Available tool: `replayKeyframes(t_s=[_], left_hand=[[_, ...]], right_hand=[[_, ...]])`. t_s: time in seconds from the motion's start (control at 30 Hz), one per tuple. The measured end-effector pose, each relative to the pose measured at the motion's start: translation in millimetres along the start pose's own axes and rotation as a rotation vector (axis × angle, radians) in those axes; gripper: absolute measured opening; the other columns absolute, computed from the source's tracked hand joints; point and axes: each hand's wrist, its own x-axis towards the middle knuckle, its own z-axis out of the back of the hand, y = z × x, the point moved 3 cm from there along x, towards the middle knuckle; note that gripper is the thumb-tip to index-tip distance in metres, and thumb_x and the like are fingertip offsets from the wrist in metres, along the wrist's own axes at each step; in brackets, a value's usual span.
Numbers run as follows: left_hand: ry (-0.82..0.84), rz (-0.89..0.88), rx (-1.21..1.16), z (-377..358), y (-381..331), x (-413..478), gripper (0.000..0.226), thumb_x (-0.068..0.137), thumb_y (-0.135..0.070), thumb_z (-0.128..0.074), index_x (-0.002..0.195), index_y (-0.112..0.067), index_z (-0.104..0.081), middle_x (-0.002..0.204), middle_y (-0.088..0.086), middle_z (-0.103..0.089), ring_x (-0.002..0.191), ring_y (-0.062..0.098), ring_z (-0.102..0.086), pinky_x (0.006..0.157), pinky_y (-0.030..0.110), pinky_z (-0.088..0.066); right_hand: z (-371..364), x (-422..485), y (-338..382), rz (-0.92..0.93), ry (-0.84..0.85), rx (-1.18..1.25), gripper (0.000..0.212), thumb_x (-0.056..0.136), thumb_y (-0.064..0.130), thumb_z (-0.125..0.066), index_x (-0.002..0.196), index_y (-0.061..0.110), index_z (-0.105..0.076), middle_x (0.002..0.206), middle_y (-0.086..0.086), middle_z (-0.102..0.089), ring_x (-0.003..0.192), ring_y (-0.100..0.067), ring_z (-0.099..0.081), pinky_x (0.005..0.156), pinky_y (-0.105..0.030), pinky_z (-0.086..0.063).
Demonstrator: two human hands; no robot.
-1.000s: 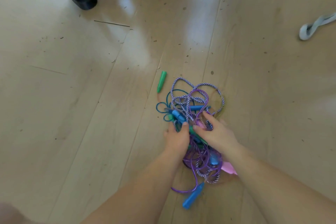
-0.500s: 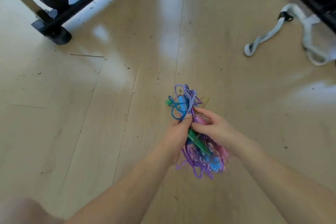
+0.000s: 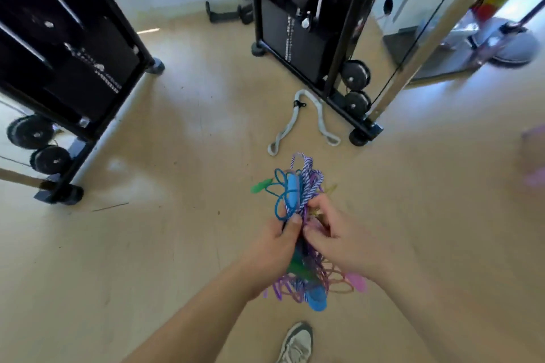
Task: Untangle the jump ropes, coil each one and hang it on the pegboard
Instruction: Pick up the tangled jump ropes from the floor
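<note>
A tangled bundle of jump ropes [image 3: 298,186] hangs in the air above the floor, held between both hands. It mixes a blue cord, a purple-and-white braided cord, clear purple cords, blue handles [image 3: 292,190], a green handle [image 3: 259,186] and a pink handle [image 3: 357,281]. My left hand [image 3: 275,243] grips the bundle's left side at the middle. My right hand [image 3: 333,233] grips its right side, fingers curled into the cords. Loops stick out above the hands and dangle below them. No pegboard is in view.
Two black cable-machine frames [image 3: 312,35] stand ahead, left and centre-right, with small wheels at their bases. A grey strap [image 3: 295,124] lies on the wooden floor just beyond the bundle. A shoe [image 3: 296,343] shows at the bottom edge. A mirror panel leans at the right.
The rope tangle has been gathered off the floor and lifted in both hands. The view has risen and tilted forward, bringing the gym machines into sight.
</note>
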Motion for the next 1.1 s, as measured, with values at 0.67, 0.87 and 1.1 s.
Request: replayKeyframes(t_s=[0.67,0.87,1.1], left_hand=[[0.422,-0.25,0.316,-364.0,-352.7,90.9,0.037,0.095,-0.062,-0.045,0.123,-0.043,-0.06,0.114,-0.01,-0.072,0.111,0.013,-0.067,0.103,0.042,-0.051],[0.459,-0.199,0.359,-505.3,-390.6,127.5,0.035,0.106,-0.044,-0.043,0.126,-0.021,-0.059,0.114,0.0,-0.07,0.107,0.017,-0.064,0.1,0.035,-0.052],[0.262,-0.125,0.148,-614.0,-420.7,175.2,0.022,0.105,-0.041,-0.045,0.115,-0.029,-0.061,0.115,-0.001,-0.072,0.111,0.017,-0.068,0.103,0.042,-0.054]], right_hand=[[446.2,-178.6,51.4,-0.003,-0.594,0.375,0.025,0.1,0.005,-0.059,0.115,0.024,-0.053,0.084,-0.013,-0.061,0.073,-0.014,-0.058,0.076,-0.03,-0.053],[570.1,-216.1,-7.7,-0.035,-0.663,0.322,0.023,0.1,0.006,-0.059,0.117,0.02,-0.053,0.094,-0.02,-0.066,0.084,-0.018,-0.059,0.079,-0.03,-0.054],[706.2,-206.1,-50.8,0.007,-0.522,0.164,0.024,0.097,0.011,-0.062,0.115,0.025,-0.054,0.085,-0.014,-0.067,0.078,-0.016,-0.06,0.085,-0.041,-0.059]])
